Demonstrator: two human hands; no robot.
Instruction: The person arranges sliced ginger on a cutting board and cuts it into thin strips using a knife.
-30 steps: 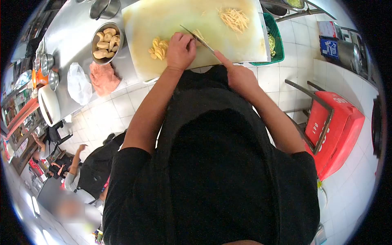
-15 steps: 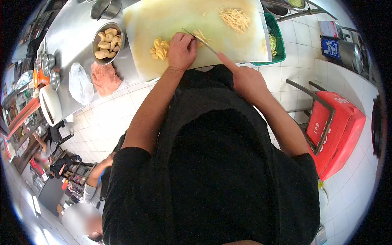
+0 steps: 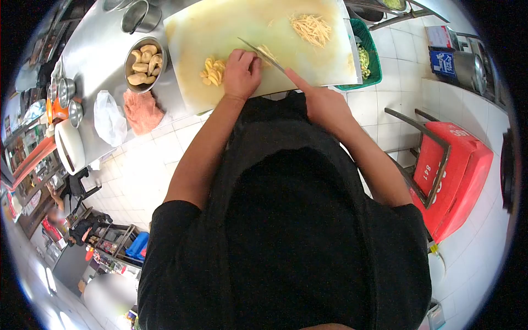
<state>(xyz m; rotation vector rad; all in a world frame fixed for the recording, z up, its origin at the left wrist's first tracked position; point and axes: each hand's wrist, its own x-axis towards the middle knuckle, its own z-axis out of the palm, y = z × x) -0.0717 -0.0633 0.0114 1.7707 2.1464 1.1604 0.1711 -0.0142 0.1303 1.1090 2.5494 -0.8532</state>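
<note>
My right hand grips a knife, its index finger stretched along the top of the blade. Just left of the blade is my left hand, fingers curled down on the cutting board; whatever lies under them is hidden. Thin pale-yellow strips lie on the blade's far side. A small heap of yellow slices, like peeled ginger, sits left of my left hand. Toward the board's far right is a larger pile of cut strips.
Left of the board stand a metal bowl of peeled pieces and a metal pot. A reddish cloth and plastic bag lie nearer. A green basket hangs right, and a red box stands below.
The view has shifted slightly. The knife and both hands stay close together on the board. At lower left, the person's arm has gone from view, showing a blue container.
</note>
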